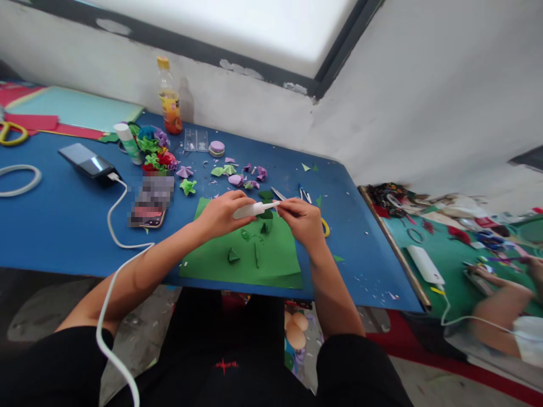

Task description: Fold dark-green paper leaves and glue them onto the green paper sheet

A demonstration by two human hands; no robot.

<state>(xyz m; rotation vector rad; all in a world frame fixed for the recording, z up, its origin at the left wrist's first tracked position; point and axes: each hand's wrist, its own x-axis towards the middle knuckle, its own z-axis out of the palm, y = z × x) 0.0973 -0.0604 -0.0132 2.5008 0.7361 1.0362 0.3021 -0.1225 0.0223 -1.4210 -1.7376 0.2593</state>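
White squeeze bottle (prob. glue) is held in L hand, fingers curled partway round the body, nozzle pointed at R hand, both over far part of green sheet on blue table. R hand is mostly closed, thumb + fingertips pinched right at the nozzle tip; whether a tiny pc or a cap is held there can't be told, too small to see. Step in hand is judged as glue being put on a small part, or the tip being uncapped/cleared, unclear which. Nearer the body, folded green pc and thin green strip are seen on the sheet, neither gripped. Scissors w/ yellow handle are partly hidden by R hand. Paper flowers are heaped well off to L, not touched. For next move, bottle needs to be held steady, tip lined up w/ R fingertips, only light pressure used; if too much is pressed out, fingers + sheet could be smeared, and loose pcs could be knocked if wrists are dropped
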